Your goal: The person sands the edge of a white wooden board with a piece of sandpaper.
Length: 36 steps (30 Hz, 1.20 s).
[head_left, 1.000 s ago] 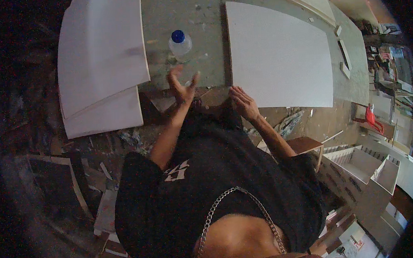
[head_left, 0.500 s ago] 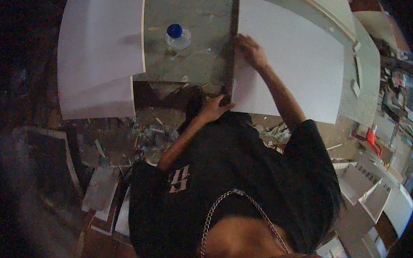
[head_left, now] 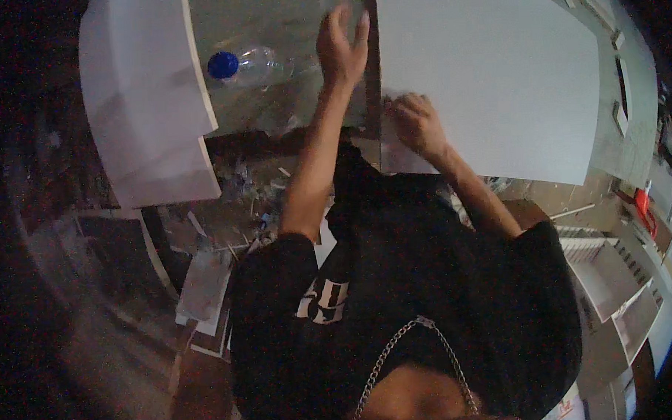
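A large white flat panel (head_left: 494, 78) lies on the grey-green work surface at the right. My right hand (head_left: 418, 122) is over its left edge near the front corner, with the fingers curled in. Whether those fingers pinch the edge or something small, I cannot make out. My left hand (head_left: 341, 50) is raised over the surface left of the panel, fingers apart and holding nothing. Left of that hand, a clear plastic bottle (head_left: 257, 66) with a blue cap appears to lie on its side, cap to the left.
More white panels (head_left: 143, 91) are stacked at the far left, their edges overhanging the front of the work surface (head_left: 292, 19). Scraps litter the floor below. White drawer-like boxes (head_left: 601, 278) stand at the lower right, near a red object (head_left: 645, 210).
My left hand has risen from the panel's near corner to above the surface, fingers spread. My right hand has slid nearer along the panel's edge. The bottle now looks tipped over.
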### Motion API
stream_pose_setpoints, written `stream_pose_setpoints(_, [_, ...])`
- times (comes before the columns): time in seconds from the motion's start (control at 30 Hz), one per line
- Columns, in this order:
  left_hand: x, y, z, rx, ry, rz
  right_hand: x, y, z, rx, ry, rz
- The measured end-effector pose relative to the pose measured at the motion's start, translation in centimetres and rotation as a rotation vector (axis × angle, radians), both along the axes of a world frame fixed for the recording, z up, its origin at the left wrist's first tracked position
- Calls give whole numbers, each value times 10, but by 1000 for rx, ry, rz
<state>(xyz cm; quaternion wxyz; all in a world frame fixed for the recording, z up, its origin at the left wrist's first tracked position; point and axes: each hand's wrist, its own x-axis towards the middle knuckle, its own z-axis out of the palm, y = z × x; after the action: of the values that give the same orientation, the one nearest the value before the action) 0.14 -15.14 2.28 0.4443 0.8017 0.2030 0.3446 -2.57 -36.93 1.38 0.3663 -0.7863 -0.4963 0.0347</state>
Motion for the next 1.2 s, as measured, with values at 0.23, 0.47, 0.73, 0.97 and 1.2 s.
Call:
stream_pose_setpoints(0.23, [168,77,-68,15,-107,-230,2,75,8,60,-13,-307])
stream_pose_setpoints(0.47, [176,46,-92,371,9,-194,-19,52,14,-71,28,-469])
stream_pose_setpoints(0.73, [190,60,-116,135,-154,-178,-29,68,13,-158,28,-451])
stream_pose_setpoints(0.97, [185,51,-107,226,-78,-179,-24,63,6,-128,10,-477])
stream_pose_setpoints(1.2, [185,54,-94,378,-176,-95,-5,69,14,-208,-73,-509])
